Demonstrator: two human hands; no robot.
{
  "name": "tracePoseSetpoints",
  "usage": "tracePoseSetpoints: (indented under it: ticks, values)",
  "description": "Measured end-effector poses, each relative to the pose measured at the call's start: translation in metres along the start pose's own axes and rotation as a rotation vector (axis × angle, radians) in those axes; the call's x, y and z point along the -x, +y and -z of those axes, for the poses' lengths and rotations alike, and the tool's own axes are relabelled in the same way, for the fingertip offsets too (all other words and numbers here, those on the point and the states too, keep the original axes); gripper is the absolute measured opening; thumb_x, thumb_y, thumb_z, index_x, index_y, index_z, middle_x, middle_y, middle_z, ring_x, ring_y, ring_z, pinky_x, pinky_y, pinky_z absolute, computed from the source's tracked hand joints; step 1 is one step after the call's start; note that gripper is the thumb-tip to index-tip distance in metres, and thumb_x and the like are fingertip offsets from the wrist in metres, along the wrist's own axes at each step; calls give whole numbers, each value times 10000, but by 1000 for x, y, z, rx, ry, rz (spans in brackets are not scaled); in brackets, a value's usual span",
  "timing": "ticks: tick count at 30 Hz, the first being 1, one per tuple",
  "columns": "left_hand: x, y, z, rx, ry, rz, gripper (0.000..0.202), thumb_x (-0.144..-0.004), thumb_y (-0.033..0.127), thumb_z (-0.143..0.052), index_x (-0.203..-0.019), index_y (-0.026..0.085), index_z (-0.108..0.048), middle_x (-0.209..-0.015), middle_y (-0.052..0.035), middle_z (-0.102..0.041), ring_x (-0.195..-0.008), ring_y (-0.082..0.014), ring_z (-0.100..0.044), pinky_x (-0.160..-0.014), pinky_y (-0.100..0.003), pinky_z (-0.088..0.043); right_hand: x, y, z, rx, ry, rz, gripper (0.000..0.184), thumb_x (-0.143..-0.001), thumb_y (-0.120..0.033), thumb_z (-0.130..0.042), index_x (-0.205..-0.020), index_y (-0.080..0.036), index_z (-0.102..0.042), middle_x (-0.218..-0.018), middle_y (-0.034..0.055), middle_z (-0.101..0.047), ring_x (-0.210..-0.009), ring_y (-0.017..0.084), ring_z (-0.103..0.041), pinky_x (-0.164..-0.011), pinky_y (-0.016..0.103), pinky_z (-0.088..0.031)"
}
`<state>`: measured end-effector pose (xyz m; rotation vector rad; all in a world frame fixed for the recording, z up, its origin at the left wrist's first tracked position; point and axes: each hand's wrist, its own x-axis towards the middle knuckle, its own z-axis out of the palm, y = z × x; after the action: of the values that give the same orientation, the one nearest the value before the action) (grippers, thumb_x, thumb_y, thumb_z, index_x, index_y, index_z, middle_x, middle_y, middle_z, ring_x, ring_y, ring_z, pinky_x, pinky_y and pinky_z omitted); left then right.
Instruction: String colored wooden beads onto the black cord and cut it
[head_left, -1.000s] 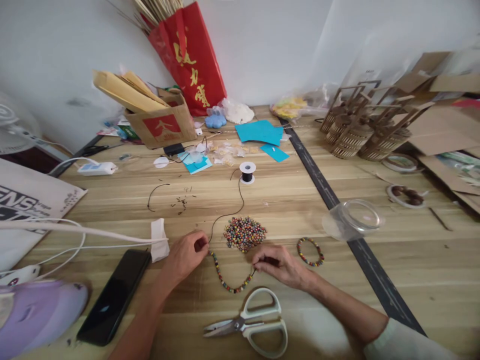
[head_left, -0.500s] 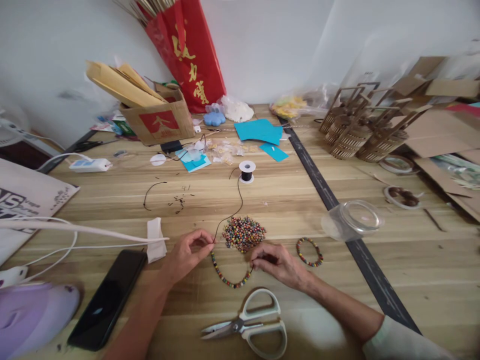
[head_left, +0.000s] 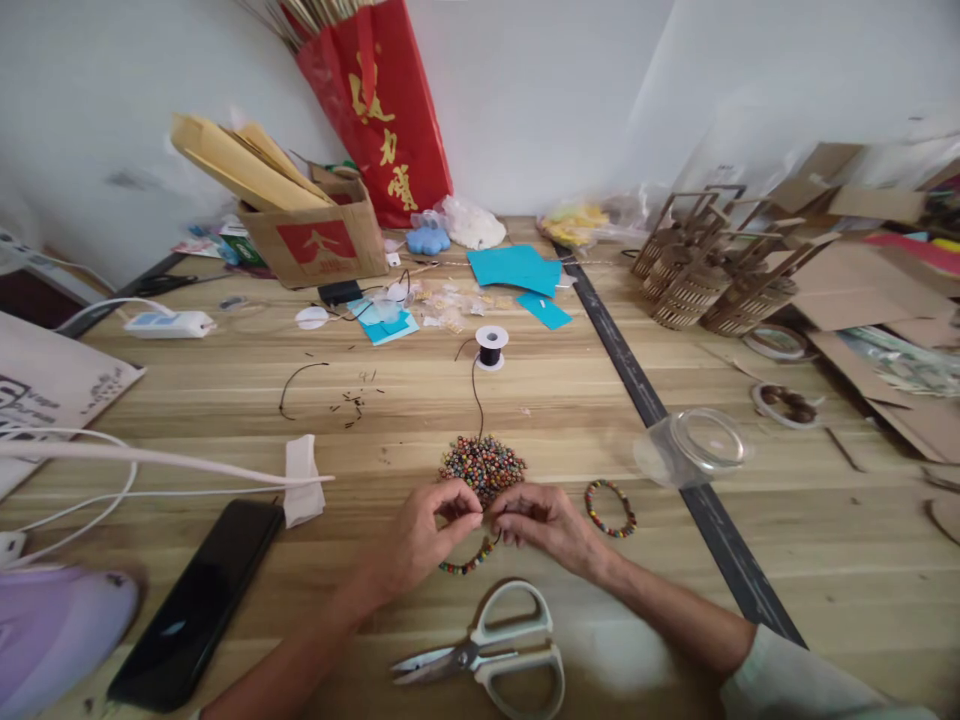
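Note:
My left hand (head_left: 424, 535) and my right hand (head_left: 544, 525) are close together on the wooden table, each pinching one end of a beaded string (head_left: 466, 563) that hangs in a small loop below them. A thin black cord (head_left: 475, 395) runs from the hands up to a small spool (head_left: 491, 346). A heap of coloured beads (head_left: 482, 464) lies just beyond my fingers. A finished bead bracelet (head_left: 610, 508) rests right of my right hand.
White-handled scissors (head_left: 491, 655) lie near the front edge, a black phone (head_left: 191, 600) at front left beside white cables (head_left: 150, 462). A clear lid (head_left: 701, 442) sits right, by a dark table seam (head_left: 637, 385). Cardboard box (head_left: 315, 240), red bag (head_left: 382, 110) and wooden baskets (head_left: 697, 275) stand behind.
My left hand moved right toward my right hand, bringing the two ends of the beaded string together. The loop of beads grew smaller and now hangs beneath the hands.

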<state>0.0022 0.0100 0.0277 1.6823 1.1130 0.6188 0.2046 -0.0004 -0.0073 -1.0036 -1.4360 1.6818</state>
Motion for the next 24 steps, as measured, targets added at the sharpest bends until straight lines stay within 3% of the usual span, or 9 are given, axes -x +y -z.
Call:
tracePoseSetpoints:
  ticks: [8, 16, 24]
  values:
    - [-3, -17, -24, -147, 116, -92, 116, -790, 132, -536, -758, 184, -635, -752, -16, -673, -709, -148, -614, -688, -230, -468, -3, 5, -5, -7, 55, 3, 355, -790, -487, -696, -807, -136, -647, -590, -15, -600, -511, 85, -541, -502, 191, -476]
    - [1, -26, -29, -199, 152, -152, 77, -822, 156, -539, -816, 195, -606, -778, -13, -673, -723, -141, -620, -700, -225, -474, -1, 9, -10, 34, 89, 44, 371, -819, -515, -654, -803, -144, -641, -587, -24, -563, -506, 86, -514, -499, 194, -454]
    - [2, -23, -29, -54, 97, -50, 77, -785, 187, -588, -862, 191, -590, -769, -10, -692, -708, -141, -641, -678, -223, -508, 0, 13, -10, 104, 128, 92, 364, -867, -497, -600, -767, -148, -612, -594, -26, -509, -524, 84, -462, -501, 194, -380]
